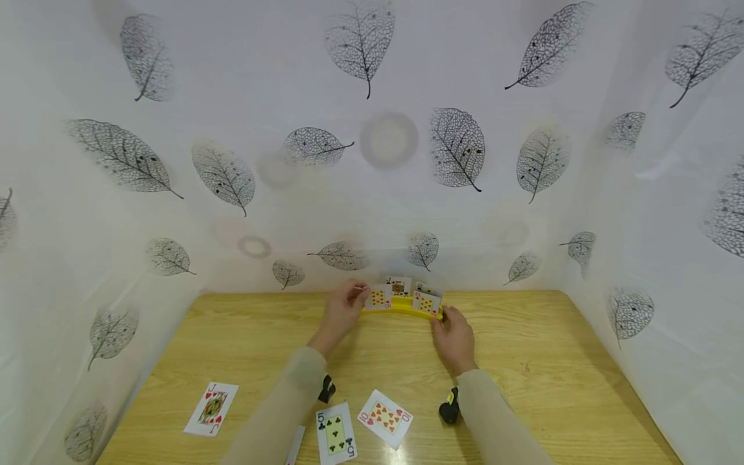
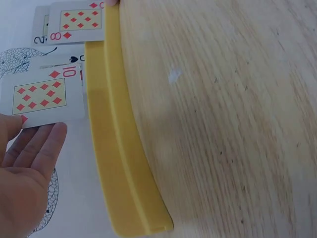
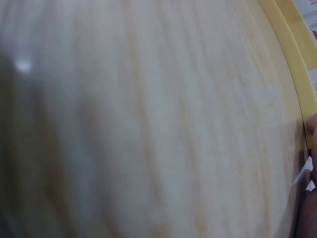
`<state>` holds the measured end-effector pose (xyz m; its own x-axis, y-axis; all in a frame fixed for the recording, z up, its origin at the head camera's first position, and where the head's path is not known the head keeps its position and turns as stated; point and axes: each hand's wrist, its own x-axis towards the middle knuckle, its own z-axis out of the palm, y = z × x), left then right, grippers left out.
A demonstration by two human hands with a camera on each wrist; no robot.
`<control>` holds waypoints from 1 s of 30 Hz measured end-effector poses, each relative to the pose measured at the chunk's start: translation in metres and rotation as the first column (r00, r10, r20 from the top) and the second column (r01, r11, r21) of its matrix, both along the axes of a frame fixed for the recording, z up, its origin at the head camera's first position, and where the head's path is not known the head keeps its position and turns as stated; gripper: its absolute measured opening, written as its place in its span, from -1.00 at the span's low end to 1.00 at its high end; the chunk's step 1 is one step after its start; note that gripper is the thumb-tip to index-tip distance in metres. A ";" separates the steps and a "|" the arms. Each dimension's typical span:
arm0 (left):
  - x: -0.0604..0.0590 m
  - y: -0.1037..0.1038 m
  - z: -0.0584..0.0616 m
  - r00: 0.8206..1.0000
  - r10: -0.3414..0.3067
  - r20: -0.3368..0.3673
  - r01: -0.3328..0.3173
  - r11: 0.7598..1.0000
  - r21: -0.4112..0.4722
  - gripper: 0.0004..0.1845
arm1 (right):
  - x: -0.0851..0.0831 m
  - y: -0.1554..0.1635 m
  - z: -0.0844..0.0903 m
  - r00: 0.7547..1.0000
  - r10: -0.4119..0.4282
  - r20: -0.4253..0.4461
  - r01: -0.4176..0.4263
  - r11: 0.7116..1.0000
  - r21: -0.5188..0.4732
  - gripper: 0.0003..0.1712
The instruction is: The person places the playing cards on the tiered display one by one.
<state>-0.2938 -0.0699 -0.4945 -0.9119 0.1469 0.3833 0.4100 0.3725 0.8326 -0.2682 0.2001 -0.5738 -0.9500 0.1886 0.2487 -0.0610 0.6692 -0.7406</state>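
Observation:
A yellow curved card holder (image 1: 401, 308) stands at the far edge of the wooden table (image 1: 552, 361), with several cards upright in it. My left hand (image 1: 344, 309) reaches its left end, and straight fingertips (image 2: 47, 144) touch the edge of a ten of diamonds (image 2: 42, 94) standing in the holder (image 2: 121, 158). An eight of diamonds (image 2: 79, 20) stands farther along. My right hand (image 1: 454, 336) curls its fingers round the holder's right end, just below another diamond card (image 1: 427, 302). In the right wrist view only one fingertip (image 3: 311, 124) shows against the holder's rim (image 3: 292, 59).
Face up near the table's front edge lie a jack of hearts (image 1: 211, 408), a five of clubs (image 1: 335, 434) and a ten of hearts (image 1: 385, 418). My left sleeve partly hides another card (image 1: 295, 445). A leaf-printed white sheet (image 1: 372, 161) walls the table on three sides.

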 end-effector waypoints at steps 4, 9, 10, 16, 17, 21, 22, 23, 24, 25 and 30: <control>-0.001 0.009 -0.002 1.000 0.016 -0.003 -0.016 0.999 -0.039 -0.83 | 0.000 0.001 0.000 1.000 0.002 0.012 -0.002 1.000 -0.006 -0.43; -0.004 0.020 -0.004 0.999 0.035 -0.004 -0.035 0.998 -0.050 -0.83 | -0.001 0.002 0.000 1.000 0.008 0.028 -0.008 1.000 -0.022 -0.42; -0.005 0.022 -0.005 0.999 0.036 -0.001 -0.036 0.998 -0.049 -0.82 | -0.001 0.002 -0.001 1.000 0.010 0.023 -0.009 1.000 -0.019 -0.42; -0.008 0.033 -0.007 1.000 0.023 0.014 -0.023 0.999 -0.048 -0.85 | -0.001 0.003 -0.001 1.000 0.011 0.008 -0.011 1.000 -0.010 -0.44; -0.008 0.035 -0.008 1.000 0.022 0.013 -0.022 0.999 -0.044 -0.86 | -0.001 0.003 -0.001 1.000 0.010 0.009 -0.010 1.000 -0.011 -0.44; -0.010 0.040 -0.012 1.000 0.019 -0.015 -0.019 1.000 -0.023 -0.88 | -0.002 0.003 -0.003 1.000 0.006 -0.004 -0.006 1.000 -0.009 -0.43; -0.011 0.041 -0.013 1.000 0.021 -0.016 -0.021 1.000 -0.018 -0.89 | -0.002 0.003 -0.003 1.000 0.005 -0.009 -0.005 1.000 -0.007 -0.43; -0.011 0.042 -0.014 1.000 0.022 -0.016 -0.022 1.000 -0.010 -0.89 | -0.002 0.002 -0.003 1.000 0.005 -0.009 -0.005 1.000 -0.009 -0.43; -0.012 0.043 -0.016 1.000 0.023 -0.016 -0.023 1.000 -0.005 -0.90 | -0.002 0.003 -0.004 1.000 0.007 -0.013 -0.007 1.000 -0.006 -0.43; -0.013 0.044 -0.017 1.000 0.026 -0.013 -0.026 1.000 -0.004 -0.90 | -0.003 0.003 -0.004 1.000 0.008 -0.013 -0.008 1.000 -0.007 -0.44; -0.015 0.047 -0.022 1.000 0.019 -0.008 -0.019 1.000 0.008 -0.90 | -0.003 0.003 -0.005 1.000 0.011 -0.002 -0.011 1.000 -0.018 -0.43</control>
<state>-0.3092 -0.0229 -0.5161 -0.9115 0.1263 0.3915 0.4093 0.3734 0.8325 -0.2715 0.2033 -0.5793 -0.9516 0.1827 0.2470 -0.0696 0.6550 -0.7524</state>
